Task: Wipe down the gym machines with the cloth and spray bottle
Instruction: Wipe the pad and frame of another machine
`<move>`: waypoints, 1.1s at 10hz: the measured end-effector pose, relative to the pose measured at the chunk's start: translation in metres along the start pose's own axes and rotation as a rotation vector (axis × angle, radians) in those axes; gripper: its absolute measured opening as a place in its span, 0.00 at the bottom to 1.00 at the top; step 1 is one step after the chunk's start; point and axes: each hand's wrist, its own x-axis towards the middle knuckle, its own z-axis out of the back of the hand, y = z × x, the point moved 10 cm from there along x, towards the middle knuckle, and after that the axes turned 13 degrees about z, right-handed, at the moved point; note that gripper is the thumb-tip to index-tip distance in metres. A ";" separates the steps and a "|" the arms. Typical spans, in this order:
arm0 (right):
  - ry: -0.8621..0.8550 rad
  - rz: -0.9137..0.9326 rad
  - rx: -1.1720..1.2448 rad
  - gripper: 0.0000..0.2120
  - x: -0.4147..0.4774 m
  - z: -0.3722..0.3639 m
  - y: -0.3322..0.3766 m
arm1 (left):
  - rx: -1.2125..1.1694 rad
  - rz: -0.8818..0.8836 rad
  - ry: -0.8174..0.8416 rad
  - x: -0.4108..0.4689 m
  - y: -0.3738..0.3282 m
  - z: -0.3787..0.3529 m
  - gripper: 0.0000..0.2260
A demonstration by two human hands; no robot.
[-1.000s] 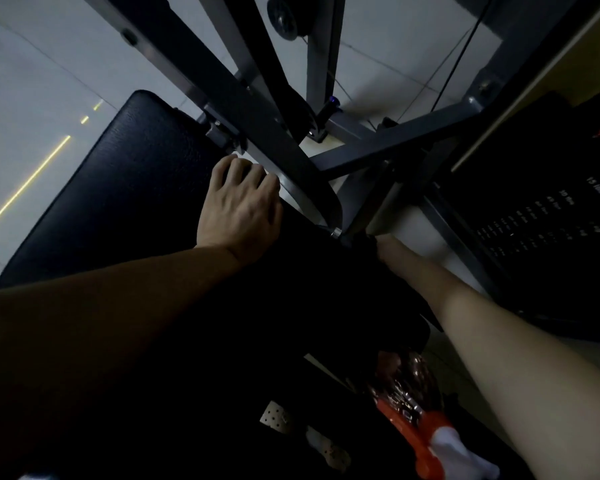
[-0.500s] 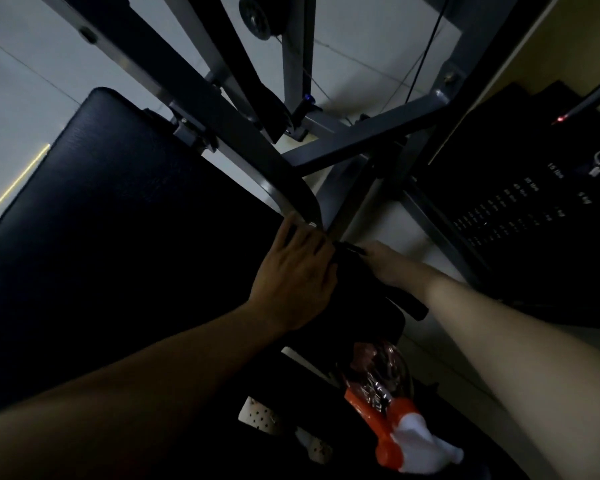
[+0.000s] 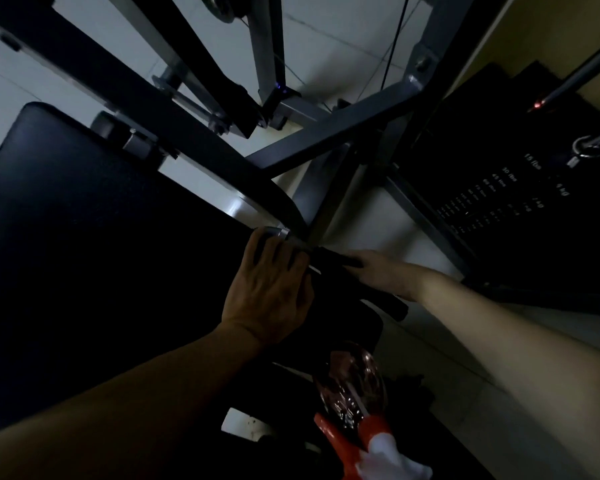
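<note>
Over the black pad's edge the left hand curls; shadow leaves the right hand's grip unreadable.

Floor: pale square tiles, lightly glossy, crossed by thin dark grout lines; soft grey shadows lie over the upper middle; one bright sheen patch near centre; the lower-right stretch reads duller grey.
Wall: plain, yellowish, upper right corner.
Light: dim, cool, uneven; much of the lower half lies in near-black shade.
</note>
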 end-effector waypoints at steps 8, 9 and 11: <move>-0.096 -0.041 0.032 0.14 -0.010 0.003 -0.033 | 0.036 -0.006 0.050 0.002 -0.001 -0.008 0.19; -0.083 -0.036 -0.148 0.13 0.009 0.002 -0.027 | 0.033 -0.009 0.047 0.001 -0.001 -0.008 0.19; -0.142 -0.104 -0.229 0.19 0.026 0.012 -0.026 | 0.038 -0.003 0.055 0.000 -0.002 -0.009 0.19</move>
